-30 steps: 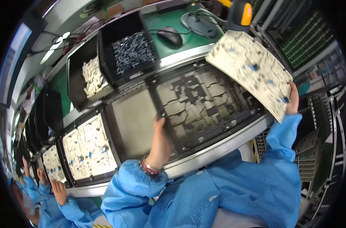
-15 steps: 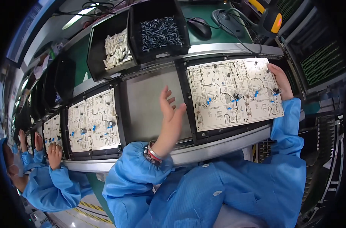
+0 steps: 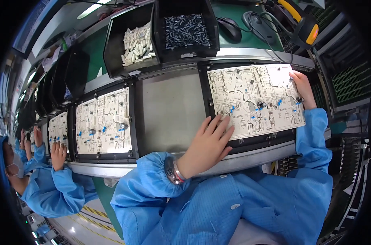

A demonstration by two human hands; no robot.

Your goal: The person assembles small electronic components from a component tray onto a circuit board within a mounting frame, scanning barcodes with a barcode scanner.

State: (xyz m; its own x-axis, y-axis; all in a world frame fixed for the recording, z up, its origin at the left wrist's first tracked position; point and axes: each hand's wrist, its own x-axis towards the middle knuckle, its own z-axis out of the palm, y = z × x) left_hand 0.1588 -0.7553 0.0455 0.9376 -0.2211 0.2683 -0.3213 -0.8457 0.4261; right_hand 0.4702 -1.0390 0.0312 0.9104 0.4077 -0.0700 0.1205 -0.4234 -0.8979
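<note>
A white printed circuit board [image 3: 254, 118] with blue and black components lies over a black carrier frame [image 3: 267, 141] in front of me, slightly askew to it. My right hand [image 3: 303, 90] grips the board's right edge, thumb on top and the other fingers hidden beneath or behind it. My left hand [image 3: 210, 141] has its fingers spread over the board's near left corner, fingertips at the white surface. Nothing shows in the left hand. Whether the board sits fully down in the frame is hard to tell.
Black bins of white parts [image 3: 137, 45] and dark screws [image 3: 187, 32] stand behind the rail. A mouse [image 3: 229, 29] and yellow-black scanner [image 3: 307, 32] lie at the back right. Another board [image 3: 103, 122] sits left, beyond a grey plate [image 3: 169, 110]; a co-worker's hand [image 3: 58, 155] is farther left.
My left hand has come down from above the grey plate to the board's near left corner, turning palm down. My right hand keeps its grip on the right edge. The view has shifted slightly.
</note>
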